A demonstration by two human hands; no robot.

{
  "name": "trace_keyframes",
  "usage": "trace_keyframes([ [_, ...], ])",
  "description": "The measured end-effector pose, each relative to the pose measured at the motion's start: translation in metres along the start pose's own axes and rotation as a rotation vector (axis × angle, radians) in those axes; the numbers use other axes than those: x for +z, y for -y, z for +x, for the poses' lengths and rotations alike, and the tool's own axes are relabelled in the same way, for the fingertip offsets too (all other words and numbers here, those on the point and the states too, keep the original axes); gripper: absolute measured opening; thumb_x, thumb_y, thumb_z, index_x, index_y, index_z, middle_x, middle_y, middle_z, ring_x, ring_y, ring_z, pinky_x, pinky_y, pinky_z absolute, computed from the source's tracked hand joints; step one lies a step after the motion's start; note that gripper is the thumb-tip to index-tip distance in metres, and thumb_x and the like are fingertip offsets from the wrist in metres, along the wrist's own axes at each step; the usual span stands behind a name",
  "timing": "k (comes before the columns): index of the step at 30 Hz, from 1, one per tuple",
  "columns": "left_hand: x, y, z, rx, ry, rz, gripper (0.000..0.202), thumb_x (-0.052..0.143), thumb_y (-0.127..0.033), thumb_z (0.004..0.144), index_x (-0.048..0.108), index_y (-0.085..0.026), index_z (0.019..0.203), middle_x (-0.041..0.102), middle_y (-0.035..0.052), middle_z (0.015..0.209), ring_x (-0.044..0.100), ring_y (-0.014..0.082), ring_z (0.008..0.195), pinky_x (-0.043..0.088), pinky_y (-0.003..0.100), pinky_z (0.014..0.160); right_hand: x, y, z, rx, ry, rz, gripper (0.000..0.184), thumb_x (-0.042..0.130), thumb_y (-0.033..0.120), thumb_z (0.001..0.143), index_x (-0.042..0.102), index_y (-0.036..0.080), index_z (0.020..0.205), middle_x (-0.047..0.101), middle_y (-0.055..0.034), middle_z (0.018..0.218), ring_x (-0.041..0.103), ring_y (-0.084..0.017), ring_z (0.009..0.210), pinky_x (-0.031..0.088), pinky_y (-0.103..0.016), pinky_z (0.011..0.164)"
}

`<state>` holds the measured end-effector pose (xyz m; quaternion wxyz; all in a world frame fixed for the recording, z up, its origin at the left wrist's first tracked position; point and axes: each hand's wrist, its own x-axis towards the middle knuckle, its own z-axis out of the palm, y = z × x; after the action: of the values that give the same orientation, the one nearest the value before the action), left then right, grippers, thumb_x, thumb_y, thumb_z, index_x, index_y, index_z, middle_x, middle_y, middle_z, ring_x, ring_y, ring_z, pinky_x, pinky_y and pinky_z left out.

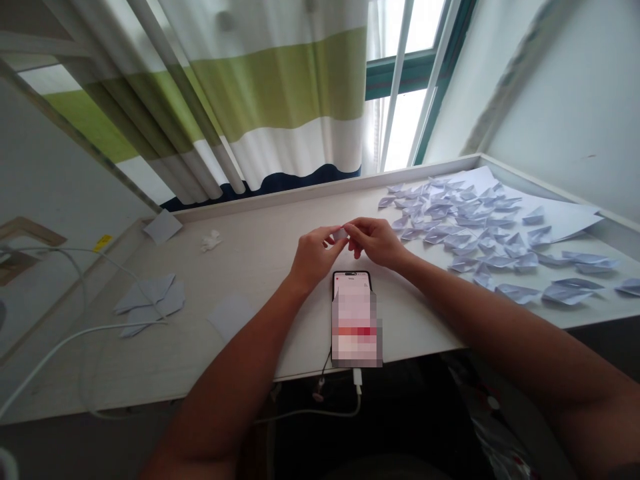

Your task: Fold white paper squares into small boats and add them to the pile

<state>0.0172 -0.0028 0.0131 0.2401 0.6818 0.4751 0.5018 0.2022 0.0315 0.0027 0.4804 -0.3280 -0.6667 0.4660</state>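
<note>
Here you are at the worktop (pixel 270 243), both hands drawn together around the middle, and it's all happening at your fingertips! Your left hand (pixel 314 252) has its grip closed on a small piece of white paper (pixel 340 235), thumb and fingers pinching its left side, while your right hand (pixel 374 241) comes in from the other side, its grip closed on that same piece. The paper sits right between the two hands, partly hidden by your fingers, beyond the top end of the phone (pixel 351 313). That phone lies at the near edge, screen up and blurred over, with a white charging plug (pixel 357 379) just below it

Look over to your right: a crowd of folded paper shapes (pixel 460 217) spreads from the far edge down toward the near edge, some resting on large white sheets (pixel 565 210) that reach into the far right corner. On your left, a few loose paper sheets (pixel 153 300) overlap toward the left edge, one pale sheet (pixel 231 315) lies beside your left forearm, a crumpled scrap (pixel 211 241) sits nearer the far edge, and another square sheet (pixel 163 227) is up at the far left corner
</note>
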Motion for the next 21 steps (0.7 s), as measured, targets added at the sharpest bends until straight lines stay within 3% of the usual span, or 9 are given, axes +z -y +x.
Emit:
trace_keyframes([
  [3, 0.000, 0.001, 0.000, -0.047, 0.007, -0.121, 0.027, 0.090, -0.036, 0.083, 0.087, -0.022, 0.106, 0.085, 0.0083, 0.100, 0.073, 0.0201, 0.077, 0.059, 0.034, 0.078, -0.001, -0.005, 0.002, -0.034, 0.043, 0.057, 0.056, 0.086, 0.074, 0.083, 0.080, 0.021, 0.101, 0.074, -0.0005, 0.073, 0.066, -0.013, 0.055, 0.056, -0.027, 0.048],
  [6, 0.000, 0.001, -0.001, -0.136, 0.057, -0.203, 0.037, 0.092, -0.042, 0.082, 0.086, -0.019, 0.110, 0.084, 0.0075, 0.087, 0.076, 0.0208, 0.075, 0.059, 0.033, 0.075, -0.004, -0.009, 0.004, -0.059, 0.038, 0.068, 0.054, 0.088, 0.071, 0.082, 0.082, 0.021, 0.102, 0.078, -0.0029, 0.085, 0.069, -0.014, 0.060, 0.062, -0.030, 0.053],
  [9, 0.000, 0.001, -0.001, -0.166, 0.097, -0.256, 0.035, 0.088, -0.038, 0.086, 0.086, -0.017, 0.113, 0.084, 0.0070, 0.084, 0.077, 0.0213, 0.076, 0.059, 0.034, 0.075, -0.007, -0.012, 0.004, -0.079, 0.018, 0.044, 0.051, 0.086, 0.069, 0.085, 0.083, 0.021, 0.102, 0.079, -0.0032, 0.084, 0.070, -0.015, 0.061, 0.063, -0.032, 0.056],
  [16, 0.001, -0.005, 0.000, -0.217, 0.049, -0.394, 0.015, 0.081, -0.022, 0.086, 0.084, -0.016, 0.100, 0.084, 0.0077, 0.098, 0.078, 0.0189, 0.083, 0.066, 0.037, 0.085, -0.009, -0.004, -0.001, -0.098, 0.018, -0.128, 0.037, 0.084, 0.055, 0.092, 0.084, 0.022, 0.109, 0.077, -0.0024, 0.084, 0.073, -0.017, 0.065, 0.063, -0.033, 0.061],
  [21, -0.001, -0.010, 0.000, -0.311, -0.004, -0.586, 0.008, 0.078, -0.017, 0.083, 0.083, -0.017, 0.090, 0.084, 0.0068, 0.102, 0.079, 0.0205, 0.097, 0.067, 0.045, 0.101, -0.007, 0.001, -0.002, -0.078, 0.023, -0.042, 0.032, 0.085, 0.054, 0.091, 0.086, 0.024, 0.101, 0.081, -0.0056, 0.096, 0.077, -0.019, 0.075, 0.069, -0.039, 0.071],
])
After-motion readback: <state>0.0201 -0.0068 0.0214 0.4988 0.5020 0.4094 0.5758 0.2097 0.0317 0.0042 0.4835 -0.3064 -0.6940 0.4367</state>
